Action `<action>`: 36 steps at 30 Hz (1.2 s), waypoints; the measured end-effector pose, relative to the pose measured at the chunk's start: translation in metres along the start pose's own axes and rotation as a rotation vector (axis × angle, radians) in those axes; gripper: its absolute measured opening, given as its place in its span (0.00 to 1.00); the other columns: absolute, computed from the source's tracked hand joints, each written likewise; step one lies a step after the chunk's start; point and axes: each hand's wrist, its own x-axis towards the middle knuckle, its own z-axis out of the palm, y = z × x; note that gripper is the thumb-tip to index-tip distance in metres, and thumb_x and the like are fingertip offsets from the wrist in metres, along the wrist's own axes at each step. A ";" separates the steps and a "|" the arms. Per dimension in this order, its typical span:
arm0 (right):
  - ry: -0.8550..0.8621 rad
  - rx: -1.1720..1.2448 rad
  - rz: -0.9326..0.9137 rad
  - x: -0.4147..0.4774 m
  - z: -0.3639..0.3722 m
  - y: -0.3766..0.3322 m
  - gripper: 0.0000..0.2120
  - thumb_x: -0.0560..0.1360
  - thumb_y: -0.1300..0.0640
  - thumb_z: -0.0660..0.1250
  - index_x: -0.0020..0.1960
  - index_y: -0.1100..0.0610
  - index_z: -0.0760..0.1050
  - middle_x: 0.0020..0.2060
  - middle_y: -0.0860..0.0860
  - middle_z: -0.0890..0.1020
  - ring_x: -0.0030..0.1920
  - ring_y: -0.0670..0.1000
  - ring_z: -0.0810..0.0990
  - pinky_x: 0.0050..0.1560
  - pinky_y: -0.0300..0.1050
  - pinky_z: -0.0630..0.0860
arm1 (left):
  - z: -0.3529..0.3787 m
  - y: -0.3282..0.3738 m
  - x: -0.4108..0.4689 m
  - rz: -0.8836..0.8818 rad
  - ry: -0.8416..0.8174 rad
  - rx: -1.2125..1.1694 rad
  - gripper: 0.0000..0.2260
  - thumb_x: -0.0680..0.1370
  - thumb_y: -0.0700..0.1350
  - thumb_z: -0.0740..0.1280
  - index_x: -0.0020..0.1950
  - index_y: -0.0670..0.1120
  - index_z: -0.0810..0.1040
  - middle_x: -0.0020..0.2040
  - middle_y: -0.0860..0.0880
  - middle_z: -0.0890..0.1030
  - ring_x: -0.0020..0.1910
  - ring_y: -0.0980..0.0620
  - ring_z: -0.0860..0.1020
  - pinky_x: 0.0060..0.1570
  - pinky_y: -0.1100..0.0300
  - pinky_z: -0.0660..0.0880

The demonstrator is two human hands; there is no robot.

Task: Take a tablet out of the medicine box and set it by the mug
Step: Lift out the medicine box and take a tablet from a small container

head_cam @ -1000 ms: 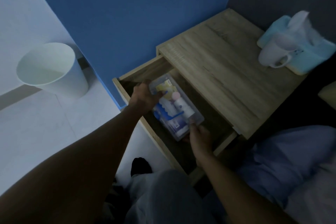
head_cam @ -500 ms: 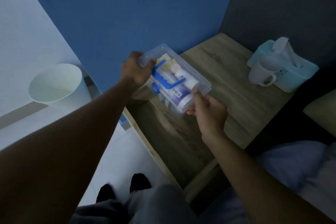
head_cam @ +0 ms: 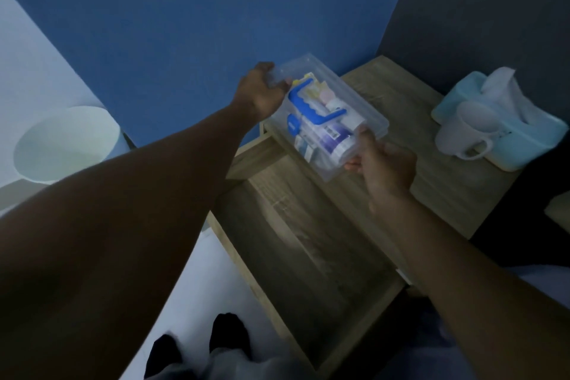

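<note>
Lifted from the drawer (head_cam: 308, 250), the medicine box (head_cam: 327, 114) is gripped at each end by left hand (head_cam: 262, 92) and right hand (head_cam: 385, 163), lid shut; setting down and opening likely come next, near the mug (head_cam: 462, 132).

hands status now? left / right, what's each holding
Left hand: closed on the far end of the clear medicine box.
Right hand: closed on the box's near end; the box is held between both hands.

dim bluish light, no glare, soft focus throughout, left forearm (head_cam: 148, 219) nearly black, wide-angle stretch toward edges, faint shadows below both hands
</note>
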 end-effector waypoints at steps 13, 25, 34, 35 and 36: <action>0.078 -0.400 -0.248 0.009 -0.003 -0.005 0.42 0.75 0.40 0.68 0.80 0.54 0.53 0.77 0.58 0.60 0.74 0.57 0.67 0.56 0.41 0.76 | 0.023 -0.019 -0.023 -0.120 -0.102 -0.135 0.29 0.81 0.56 0.58 0.78 0.48 0.54 0.74 0.45 0.69 0.71 0.44 0.69 0.70 0.54 0.65; -0.235 -0.918 -0.428 0.032 0.003 -0.009 0.52 0.72 0.25 0.58 0.81 0.54 0.42 0.81 0.57 0.52 0.80 0.59 0.56 0.74 0.61 0.65 | 0.059 -0.024 -0.059 -0.400 0.010 -0.438 0.21 0.77 0.58 0.61 0.63 0.46 0.76 0.58 0.43 0.81 0.53 0.45 0.81 0.54 0.47 0.80; -0.222 -0.998 -0.440 0.036 0.007 -0.002 0.51 0.74 0.27 0.56 0.81 0.55 0.38 0.82 0.53 0.43 0.82 0.55 0.47 0.74 0.58 0.61 | 0.060 -0.022 -0.066 -0.286 0.108 -0.275 0.11 0.79 0.55 0.59 0.53 0.49 0.72 0.48 0.49 0.78 0.40 0.56 0.77 0.29 0.62 0.70; -0.216 -1.007 -0.433 0.036 0.008 -0.001 0.51 0.73 0.26 0.55 0.81 0.55 0.38 0.82 0.52 0.42 0.82 0.55 0.47 0.74 0.58 0.61 | 0.059 -0.021 -0.066 -0.260 0.125 -0.235 0.10 0.79 0.54 0.59 0.52 0.49 0.71 0.47 0.49 0.77 0.38 0.57 0.75 0.28 0.63 0.67; -0.211 -1.013 -0.430 0.036 0.009 0.000 0.51 0.73 0.26 0.55 0.81 0.55 0.37 0.82 0.52 0.42 0.82 0.55 0.47 0.74 0.58 0.61 | 0.058 -0.019 -0.067 -0.244 0.137 -0.205 0.10 0.78 0.54 0.58 0.51 0.49 0.71 0.47 0.49 0.76 0.38 0.57 0.73 0.29 0.63 0.66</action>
